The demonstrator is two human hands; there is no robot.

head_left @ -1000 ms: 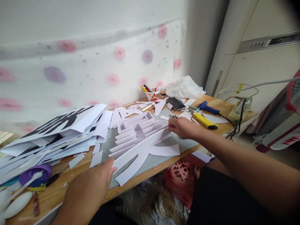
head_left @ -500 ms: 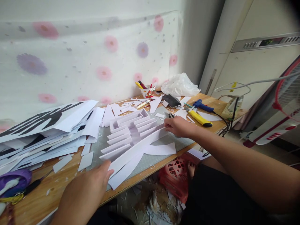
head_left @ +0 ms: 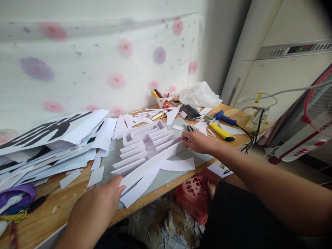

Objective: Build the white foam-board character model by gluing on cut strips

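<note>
A white card structure (head_left: 149, 146) with upright, rib-like walls lies on the grey-green cutting mat (head_left: 178, 174). Along its near side runs a long, slightly bowed white card strip (head_left: 155, 160). My left hand (head_left: 105, 199) pinches the strip's near-left end between thumb and fingers. At the far-right end, my right hand (head_left: 195, 141) has its fingers closed on the same strip. A flat white card piece with curved, pointed arms (head_left: 177, 165) lies under the strip on the near side. The fingertips of my right hand are partly hidden.
Stacked printed sheets (head_left: 59, 138) lie left. Behind are paper scraps, a pen tub (head_left: 164, 102), a phone (head_left: 190, 111) and a plastic bag (head_left: 201, 95). A yellow cutter (head_left: 221, 132) and blue glue gun (head_left: 224, 117) lie right. A red basket (head_left: 192, 197) is below the table edge.
The view has shifted very slightly. Both hands stay on the strip's ends, and the strip has barely moved against the ribbed structure.
</note>
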